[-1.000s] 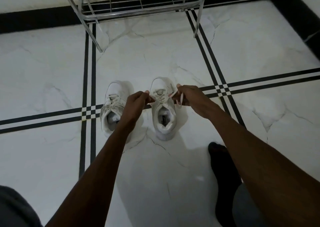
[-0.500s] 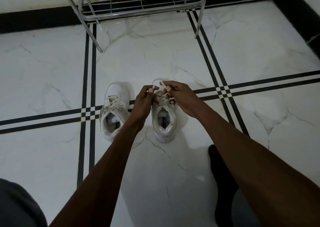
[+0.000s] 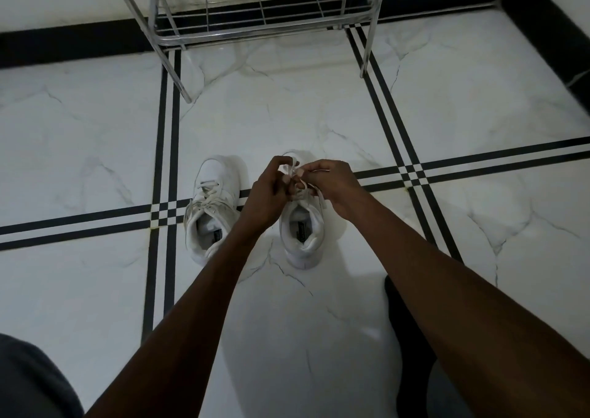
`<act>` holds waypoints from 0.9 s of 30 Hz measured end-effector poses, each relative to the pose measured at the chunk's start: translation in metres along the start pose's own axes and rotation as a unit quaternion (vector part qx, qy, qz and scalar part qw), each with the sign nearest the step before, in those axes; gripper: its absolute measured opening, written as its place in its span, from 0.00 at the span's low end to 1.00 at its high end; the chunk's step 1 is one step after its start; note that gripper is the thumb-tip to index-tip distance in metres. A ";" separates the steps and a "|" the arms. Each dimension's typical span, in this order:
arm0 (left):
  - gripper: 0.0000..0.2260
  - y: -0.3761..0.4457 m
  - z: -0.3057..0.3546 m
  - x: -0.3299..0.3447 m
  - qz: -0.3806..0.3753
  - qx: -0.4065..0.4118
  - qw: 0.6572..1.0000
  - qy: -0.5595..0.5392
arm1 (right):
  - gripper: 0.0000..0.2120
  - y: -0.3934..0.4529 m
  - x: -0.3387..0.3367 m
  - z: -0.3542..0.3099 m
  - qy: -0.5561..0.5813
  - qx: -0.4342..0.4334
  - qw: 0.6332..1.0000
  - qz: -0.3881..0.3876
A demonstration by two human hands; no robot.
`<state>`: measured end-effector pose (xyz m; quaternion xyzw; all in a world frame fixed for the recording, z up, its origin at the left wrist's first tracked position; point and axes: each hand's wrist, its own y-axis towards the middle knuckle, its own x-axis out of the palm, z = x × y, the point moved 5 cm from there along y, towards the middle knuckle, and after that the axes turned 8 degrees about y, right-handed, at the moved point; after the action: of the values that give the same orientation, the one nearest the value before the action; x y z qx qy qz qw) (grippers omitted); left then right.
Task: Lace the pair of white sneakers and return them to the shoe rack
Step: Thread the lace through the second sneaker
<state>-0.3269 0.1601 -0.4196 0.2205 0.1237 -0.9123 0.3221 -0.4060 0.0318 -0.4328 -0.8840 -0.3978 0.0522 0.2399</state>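
Two white sneakers stand side by side on the marble floor, toes pointing away from me. The left sneaker (image 3: 212, 205) shows its laces crossed over the tongue. Over the front of the right sneaker (image 3: 303, 232) my left hand (image 3: 269, 194) and my right hand (image 3: 332, 183) meet, each pinching the white lace (image 3: 292, 166), which loops up between the fingers. A loose lace end hangs by my right wrist. The toe of the right sneaker is mostly hidden by my hands.
A metal wire shoe rack (image 3: 261, 5) stands at the far wall, its legs on the floor beyond the sneakers. My foot in a black sock (image 3: 405, 328) rests at the lower right. Black tile stripes cross the white floor.
My hands, spread apart and pulling the lace ends a second ago, have come together over the right sneaker's front and now hold a loop of lace.
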 end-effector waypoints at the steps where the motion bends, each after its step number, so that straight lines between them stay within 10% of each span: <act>1: 0.11 0.000 0.002 -0.001 0.003 0.008 1.000 0.014 | 0.08 0.000 0.001 -0.002 -0.013 -0.008 1.000 -0.004; 8: 0.11 0.002 -0.002 -0.005 0.017 0.001 1.000 0.003 | 0.10 -0.009 0.008 -0.013 -0.063 -0.024 0.985 -0.160; 14: 0.25 0.002 -0.012 0.001 0.005 -0.031 0.999 -0.030 | 0.10 0.003 0.008 -0.006 -0.115 -0.086 0.990 0.007; 20: 0.22 0.001 -0.034 -0.005 0.012 -0.117 0.987 -0.107 | 0.08 0.000 0.007 -0.009 -0.034 -0.063 0.995 -0.072; 27: 0.16 -0.001 -0.035 -0.007 0.045 -0.127 0.983 -0.121 | 0.05 0.000 0.006 -0.033 -0.387 -0.182 0.897 -0.110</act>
<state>-0.3116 0.1774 -0.4473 0.0710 0.1891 -0.8936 0.4008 -0.3922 0.0236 -0.4037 -0.7725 -0.5569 0.2903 -0.0938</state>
